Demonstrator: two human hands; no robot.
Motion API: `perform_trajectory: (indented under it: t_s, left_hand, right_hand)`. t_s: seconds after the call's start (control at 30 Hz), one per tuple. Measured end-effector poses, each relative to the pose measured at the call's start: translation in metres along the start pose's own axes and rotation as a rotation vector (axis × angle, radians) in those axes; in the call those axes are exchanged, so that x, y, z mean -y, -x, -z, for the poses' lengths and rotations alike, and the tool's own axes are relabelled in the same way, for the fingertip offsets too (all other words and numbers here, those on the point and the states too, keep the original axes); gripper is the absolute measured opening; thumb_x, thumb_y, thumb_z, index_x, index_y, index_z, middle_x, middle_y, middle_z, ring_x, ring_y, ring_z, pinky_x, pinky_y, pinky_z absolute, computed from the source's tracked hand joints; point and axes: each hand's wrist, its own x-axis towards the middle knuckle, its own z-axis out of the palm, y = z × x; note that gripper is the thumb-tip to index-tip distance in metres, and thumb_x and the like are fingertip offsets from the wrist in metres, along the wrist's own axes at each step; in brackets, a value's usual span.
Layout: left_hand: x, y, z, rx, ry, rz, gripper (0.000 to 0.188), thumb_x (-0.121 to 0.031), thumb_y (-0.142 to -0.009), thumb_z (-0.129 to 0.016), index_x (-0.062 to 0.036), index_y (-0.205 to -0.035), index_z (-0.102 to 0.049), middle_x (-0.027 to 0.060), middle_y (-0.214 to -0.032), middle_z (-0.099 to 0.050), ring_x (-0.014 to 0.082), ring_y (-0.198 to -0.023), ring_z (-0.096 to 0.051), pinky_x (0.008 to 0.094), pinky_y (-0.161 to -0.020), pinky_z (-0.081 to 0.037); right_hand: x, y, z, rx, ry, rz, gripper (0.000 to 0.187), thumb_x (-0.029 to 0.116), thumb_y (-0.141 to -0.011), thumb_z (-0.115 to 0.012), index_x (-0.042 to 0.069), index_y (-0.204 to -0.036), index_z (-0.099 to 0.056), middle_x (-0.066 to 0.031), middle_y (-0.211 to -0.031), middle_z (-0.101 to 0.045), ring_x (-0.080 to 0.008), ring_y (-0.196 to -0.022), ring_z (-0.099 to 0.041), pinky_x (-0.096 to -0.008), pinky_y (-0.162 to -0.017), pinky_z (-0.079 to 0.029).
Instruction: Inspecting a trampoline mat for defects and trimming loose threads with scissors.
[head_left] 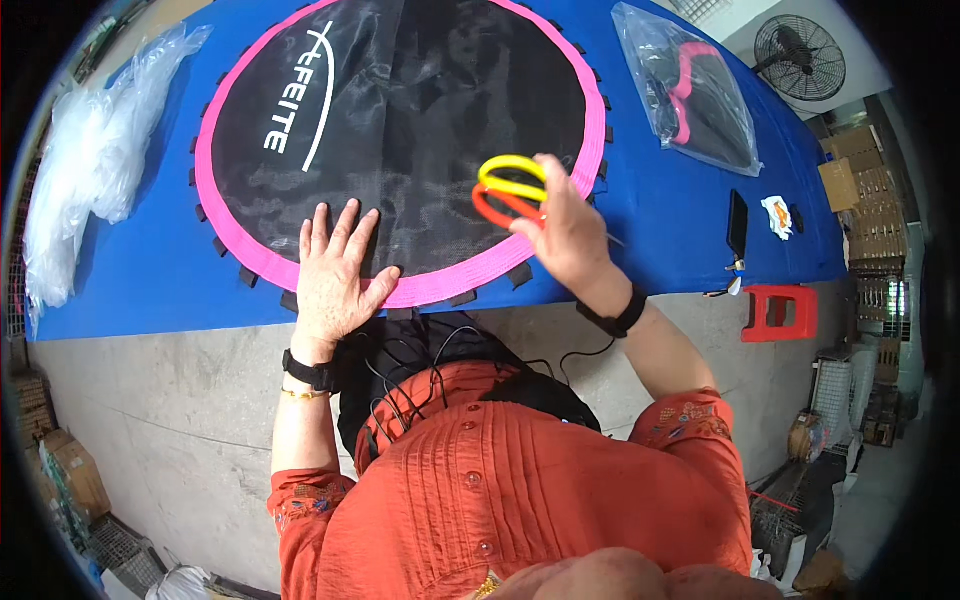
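A large round trampoline mat (440, 130), black with a pink band and small black tabs round its edge, lies flat on the blue table. My left hand (340, 275) rests palm down on its near edge, fingers spread over the pink band and the black mesh. Over the mat's right edge, my right hand (570, 230) is closed round a pair of scissors (514, 176). Their yellow and red handle loops stick out to the left of the fist. Most of the blades is hidden in the hand; a thin tip seems to show beyond it.
Clear plastic bags (100, 160) lie heaped at the table's left. A bagged pink-and-black piece (690, 95) sits far right, with a phone (738, 222), keys (738, 268) and a crumpled wrapper (777, 217) nearer. A red stool (780, 313) stands by the table; a black fan (800, 58) is beyond.
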Motion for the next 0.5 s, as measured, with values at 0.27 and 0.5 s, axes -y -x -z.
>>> perform_trajectory:
  t_s: [0.27,0.5]
  left_hand:
    - [0.002,-0.001,0.000,0.016,-0.016,0.006,0.079,-0.062,-0.096,-0.066,-0.0138,-0.159,-0.054,0.0164,-0.168,-0.046,0.0504,-0.157,-0.032,0.0620,-0.130,-0.022]
    - [0.001,0.000,-0.001,-0.016,0.017,0.003,0.079,-0.059,-0.092,-0.070,-0.0150,-0.157,-0.056,0.0168,-0.166,-0.049,0.0509,-0.156,-0.034,0.0637,-0.129,-0.023]
  right_hand:
    - [0.037,0.006,-0.010,0.112,-0.185,0.013,0.094,0.015,-0.082,-0.089,0.006,-0.159,-0.036,-0.0221,-0.118,-0.065,-0.0445,-0.105,-0.068,-0.0501,-0.089,-0.057]
    - [0.021,-0.031,-0.011,0.091,0.026,-0.164,0.093,0.012,-0.082,-0.091,0.007,-0.158,-0.038,-0.0232,-0.125,-0.065,-0.0432,-0.111,-0.069,-0.0475,-0.090,-0.059]
